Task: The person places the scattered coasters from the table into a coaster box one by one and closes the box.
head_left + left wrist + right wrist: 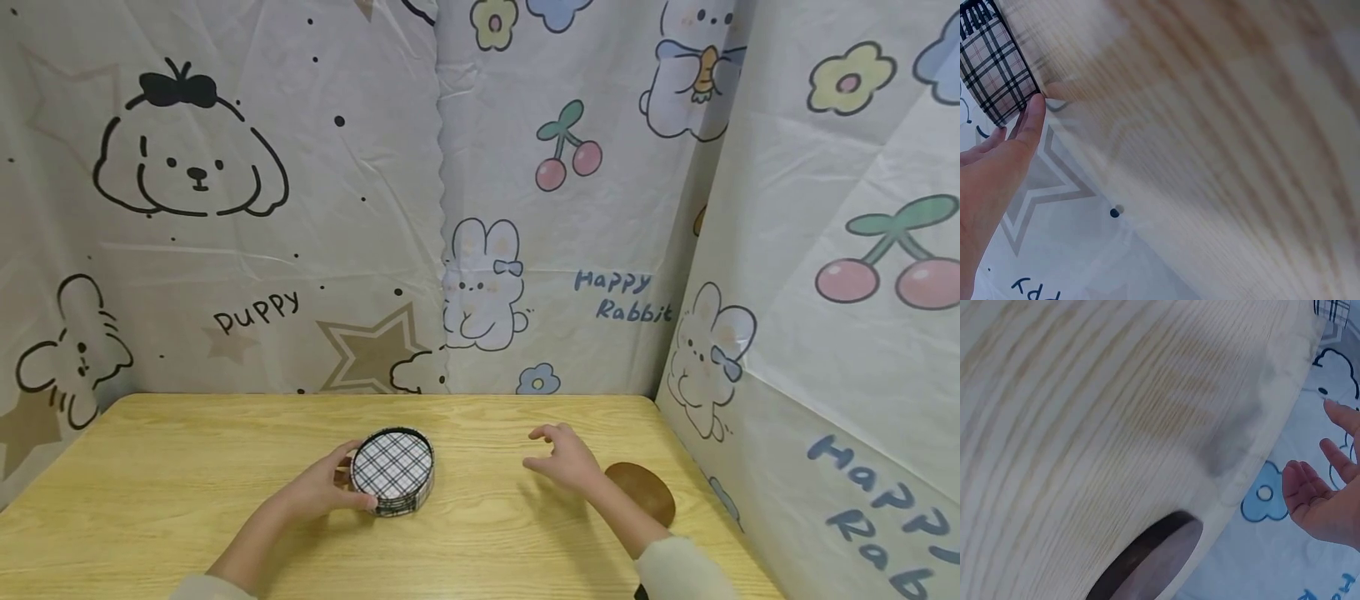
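A round plaid coaster holder [393, 462], white with black lines, stands on the wooden table left of centre. Dark-rimmed at the top, it shows layered edges at its front. My left hand [322, 486] holds its left side, thumb at the front and fingers around the back. In the left wrist view, the fingertips of that hand [997, 172] meet the edge of the plaid side [1000, 72]. To the right, my right hand [566, 458] hovers over the table with fingers spread and loosely bent, nothing between them. The right wrist view also shows this hand [1329, 494] holding nothing.
A brown round, flat-looking thing [648, 492] lies on the table [480, 550] at the right, partly behind my right forearm. Printed cloth [360, 192] hangs along the back edge, and another cloth side [832, 350] borders the table on the right.
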Demonstrator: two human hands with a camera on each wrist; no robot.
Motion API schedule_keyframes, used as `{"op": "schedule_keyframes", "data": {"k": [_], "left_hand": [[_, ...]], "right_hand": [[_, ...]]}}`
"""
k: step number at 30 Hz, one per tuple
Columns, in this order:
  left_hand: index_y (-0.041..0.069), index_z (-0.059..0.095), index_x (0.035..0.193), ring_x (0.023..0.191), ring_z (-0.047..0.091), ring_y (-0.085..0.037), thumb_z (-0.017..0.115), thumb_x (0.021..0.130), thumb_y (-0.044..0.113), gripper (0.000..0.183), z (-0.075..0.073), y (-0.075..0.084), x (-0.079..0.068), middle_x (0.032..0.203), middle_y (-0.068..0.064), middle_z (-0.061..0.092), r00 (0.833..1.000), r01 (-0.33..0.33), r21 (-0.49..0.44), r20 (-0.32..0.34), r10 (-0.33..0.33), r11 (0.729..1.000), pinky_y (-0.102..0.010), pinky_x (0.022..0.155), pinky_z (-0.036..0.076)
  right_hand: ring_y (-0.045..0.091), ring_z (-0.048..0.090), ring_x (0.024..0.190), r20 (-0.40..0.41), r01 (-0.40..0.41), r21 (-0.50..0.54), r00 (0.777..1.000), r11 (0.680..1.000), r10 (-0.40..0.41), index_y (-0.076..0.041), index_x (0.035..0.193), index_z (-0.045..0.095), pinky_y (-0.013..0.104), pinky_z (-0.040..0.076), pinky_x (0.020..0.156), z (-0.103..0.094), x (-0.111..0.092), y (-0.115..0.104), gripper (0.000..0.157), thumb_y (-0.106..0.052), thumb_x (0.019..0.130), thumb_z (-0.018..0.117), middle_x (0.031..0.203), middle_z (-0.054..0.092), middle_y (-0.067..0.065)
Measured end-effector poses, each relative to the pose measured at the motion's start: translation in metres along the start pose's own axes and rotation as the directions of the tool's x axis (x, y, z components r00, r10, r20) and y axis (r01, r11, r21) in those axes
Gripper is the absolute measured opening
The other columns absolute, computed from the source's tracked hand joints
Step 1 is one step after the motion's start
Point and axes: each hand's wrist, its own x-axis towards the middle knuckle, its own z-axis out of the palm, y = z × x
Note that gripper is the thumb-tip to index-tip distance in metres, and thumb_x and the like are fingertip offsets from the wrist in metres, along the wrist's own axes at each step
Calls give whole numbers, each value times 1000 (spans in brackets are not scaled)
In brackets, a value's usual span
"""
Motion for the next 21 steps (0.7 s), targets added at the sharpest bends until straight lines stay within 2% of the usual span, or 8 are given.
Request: {"op": "schedule_keyframes", "data": {"k": [10,13,17,21], "left_hand": [[0,20,146,118,49,-39,81,73,29,99,0,1,0,134,-25,44,1000,-3,3,2,3,1000,-50,97,45],[0,20,146,118,50,-38,80,73,29,99,-1,1,0,134,-25,43,1000,2,1,3,-2,1000,-49,96,45],[1,20,146,118,50,-38,81,72,29,100,0,1,0,134,-25,43,1000,6,-1,1,-6,1000,-49,96,46],[0,20,146,117,51,-38,81,72,29,100,0,1,0,134,-25,44,1000,3,1,0,-3,1000,-48,95,46]], "right_hand": [[35,55,106,11,-27,-156,1000,987,29,-9,120,60,51,48,85,-33,-9,32,51,-28,76,77,120,53,20],[36,53,108,21,-32,-212,999,977,37,-10,121,60,52,48,85,-39,-12,43,55,-31,74,78,120,53,18],[35,54,104,26,-44,-278,998,960,53,-11,121,60,53,48,78,-45,-18,56,61,-38,70,80,117,54,17],[37,53,105,44,-58,-337,996,940,77,-12,123,60,57,46,75,-50,-23,69,68,-44,66,81,117,53,19]]}}
